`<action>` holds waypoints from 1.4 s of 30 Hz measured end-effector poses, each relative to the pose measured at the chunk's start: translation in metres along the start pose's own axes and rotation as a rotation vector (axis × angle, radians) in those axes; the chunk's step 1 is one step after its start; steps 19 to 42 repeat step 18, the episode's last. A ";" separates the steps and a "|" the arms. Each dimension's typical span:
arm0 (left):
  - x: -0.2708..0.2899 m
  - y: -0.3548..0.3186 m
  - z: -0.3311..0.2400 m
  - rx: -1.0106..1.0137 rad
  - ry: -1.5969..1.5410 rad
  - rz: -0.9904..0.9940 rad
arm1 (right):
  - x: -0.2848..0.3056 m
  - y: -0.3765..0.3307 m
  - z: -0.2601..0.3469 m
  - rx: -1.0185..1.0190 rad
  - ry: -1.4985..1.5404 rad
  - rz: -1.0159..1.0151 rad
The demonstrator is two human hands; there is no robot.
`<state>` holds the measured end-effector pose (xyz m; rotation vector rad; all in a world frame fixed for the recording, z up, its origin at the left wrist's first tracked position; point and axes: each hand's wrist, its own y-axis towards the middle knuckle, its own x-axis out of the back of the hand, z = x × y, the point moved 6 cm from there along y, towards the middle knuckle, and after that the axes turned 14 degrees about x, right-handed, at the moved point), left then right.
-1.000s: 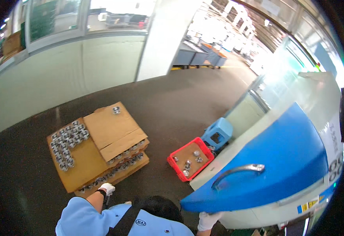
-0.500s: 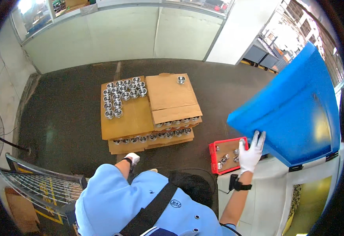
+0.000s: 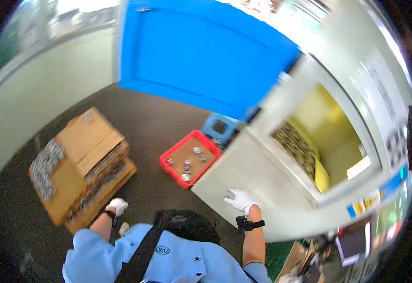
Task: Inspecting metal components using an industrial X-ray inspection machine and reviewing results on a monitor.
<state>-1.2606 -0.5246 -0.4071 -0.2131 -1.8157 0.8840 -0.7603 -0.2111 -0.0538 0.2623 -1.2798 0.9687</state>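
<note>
My right hand [image 3: 241, 200], in a white glove, is held out in front of the pale wall panel [image 3: 234, 162]. Its fingers are apart and it holds nothing. Low at my left side, my white-gloved left hand [image 3: 117, 206] hangs near the stack of cardboard layers [image 3: 71, 191]; blur hides its fingers. Shiny round metal parts [image 3: 48, 165] stand in a cluster on the stack's left half. Between my hands and farther off, a red crate [image 3: 167, 155] holds a few similar metal parts [image 3: 187, 167] on a brown liner.
A large blue door [image 3: 206, 52] stands upright beyond the crate. The crate's far side meets a blue plastic stool [image 3: 227, 123]. At right, a window-like opening [image 3: 330, 141] in the wall shows a yellow interior. Cluttered items [image 3: 305, 264] lie at the lower right.
The view has turned right. My right hand has come away from the blue door, which now stands across the far side. More of the red crate and the stool beside it shows.
</note>
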 end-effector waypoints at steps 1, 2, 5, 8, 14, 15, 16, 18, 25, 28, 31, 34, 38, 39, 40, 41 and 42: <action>0.019 0.003 -0.031 0.137 -0.192 0.109 | 0.000 -0.020 -0.038 -0.042 0.033 -0.044; 0.042 0.011 -0.062 0.170 -0.275 0.104 | 0.005 -0.040 -0.068 -0.080 0.102 -0.092; 0.108 0.047 -0.229 -0.255 -0.284 -0.029 | 0.010 -0.118 -0.190 -0.133 -0.090 -0.227; 0.192 0.040 -0.407 -0.682 -0.251 -0.124 | 0.030 -0.190 -0.279 -0.286 -0.384 -0.535; 0.382 -0.095 -0.678 -1.018 -0.151 -0.237 | 0.166 -0.216 -0.327 -0.554 -0.406 -0.922; 0.406 -0.103 -0.714 -1.063 -0.094 -0.308 | 0.174 -0.212 -0.334 -0.565 -0.384 -0.916; 0.429 -0.104 -0.748 -1.069 -0.020 -0.376 | 0.182 -0.210 -0.340 -0.583 -0.364 -0.908; 0.447 -0.097 -0.801 -1.092 0.058 -0.426 | 0.185 -0.216 -0.351 -0.646 -0.308 -0.857; 0.447 -0.097 -0.801 -1.092 0.058 -0.426 | 0.185 -0.216 -0.351 -0.646 -0.308 -0.857; 0.447 -0.097 -0.801 -1.092 0.058 -0.426 | 0.185 -0.216 -0.351 -0.646 -0.308 -0.857; 0.447 -0.097 -0.801 -1.092 0.058 -0.426 | 0.185 -0.216 -0.351 -0.646 -0.308 -0.857; 0.447 -0.097 -0.801 -1.092 0.058 -0.426 | 0.185 -0.216 -0.351 -0.646 -0.308 -0.857; 0.447 -0.097 -0.801 -1.092 0.058 -0.426 | 0.185 -0.216 -0.351 -0.646 -0.308 -0.857; 0.447 -0.097 -0.801 -1.092 0.058 -0.426 | 0.185 -0.216 -0.351 -0.646 -0.308 -0.857; 0.447 -0.097 -0.801 -1.092 0.058 -0.426 | 0.185 -0.216 -0.351 -0.646 -0.308 -0.857; 0.447 -0.097 -0.801 -1.092 0.058 -0.426 | 0.185 -0.216 -0.351 -0.646 -0.308 -0.857; 0.447 -0.097 -0.801 -1.092 0.058 -0.426 | 0.185 -0.216 -0.351 -0.646 -0.308 -0.857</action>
